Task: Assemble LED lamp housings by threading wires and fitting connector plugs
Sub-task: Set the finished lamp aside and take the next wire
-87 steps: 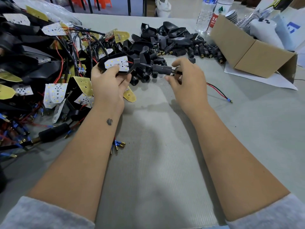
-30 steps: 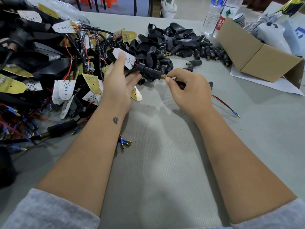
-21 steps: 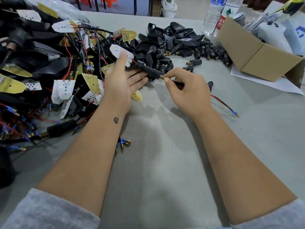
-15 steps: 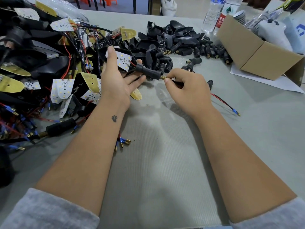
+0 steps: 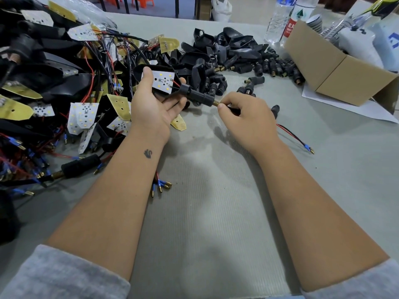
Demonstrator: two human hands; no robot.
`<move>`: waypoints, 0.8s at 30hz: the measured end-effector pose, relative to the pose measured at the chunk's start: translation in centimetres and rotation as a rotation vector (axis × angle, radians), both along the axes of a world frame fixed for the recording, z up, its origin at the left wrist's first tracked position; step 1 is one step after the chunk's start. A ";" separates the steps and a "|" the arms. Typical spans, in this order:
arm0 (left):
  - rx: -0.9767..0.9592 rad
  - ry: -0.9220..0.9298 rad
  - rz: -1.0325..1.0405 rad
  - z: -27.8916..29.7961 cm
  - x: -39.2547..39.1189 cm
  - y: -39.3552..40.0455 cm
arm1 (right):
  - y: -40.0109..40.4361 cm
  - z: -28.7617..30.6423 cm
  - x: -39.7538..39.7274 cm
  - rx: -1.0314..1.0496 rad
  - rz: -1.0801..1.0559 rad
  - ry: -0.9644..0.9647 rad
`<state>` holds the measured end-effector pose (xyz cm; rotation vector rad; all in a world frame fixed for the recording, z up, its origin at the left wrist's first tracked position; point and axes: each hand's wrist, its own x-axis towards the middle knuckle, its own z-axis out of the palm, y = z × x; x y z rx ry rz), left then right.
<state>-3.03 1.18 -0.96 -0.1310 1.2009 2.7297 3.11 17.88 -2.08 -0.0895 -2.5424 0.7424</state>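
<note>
My left hand (image 5: 152, 108) lies palm up and holds a black lamp housing (image 5: 140, 70) whose white LED board (image 5: 163, 81) faces up. The thumb rests at the board's left edge, and a fingertip shows past its right side. A black connector stem (image 5: 197, 96) runs from the housing to the right and ends in a brass threaded tip (image 5: 215, 102). My right hand (image 5: 248, 114) pinches the wire just at that tip. The red and black wire (image 5: 290, 134) trails out behind the hand and ends in a blue terminal (image 5: 308, 148) on the table.
A tangle of LED boards, housings and wires (image 5: 64, 87) fills the left. Loose black housings and connectors (image 5: 237, 55) lie at the back. A cardboard box (image 5: 336, 72) and water bottles (image 5: 280, 20) stand at the right. Loose blue terminals (image 5: 160, 186) lie by my left forearm.
My left hand has turned palm up and loosened, so the LED board now faces up and sits lower. My right hand has kept its pinch at the brass tip.
</note>
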 end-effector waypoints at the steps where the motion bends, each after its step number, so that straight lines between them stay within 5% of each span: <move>1: -0.008 0.002 0.003 0.1 0.0 0.1 | -0.1 -0.1 0.0 0.004 0.010 -0.001; 16: -0.066 -0.032 -0.098 -0.6 -1.0 0.6 | -0.7 0.0 0.0 0.159 -0.031 -0.027; 24: -0.467 0.051 -0.172 3.0 -1.3 -1.3 | -2.9 3.3 0.7 0.171 0.010 -0.189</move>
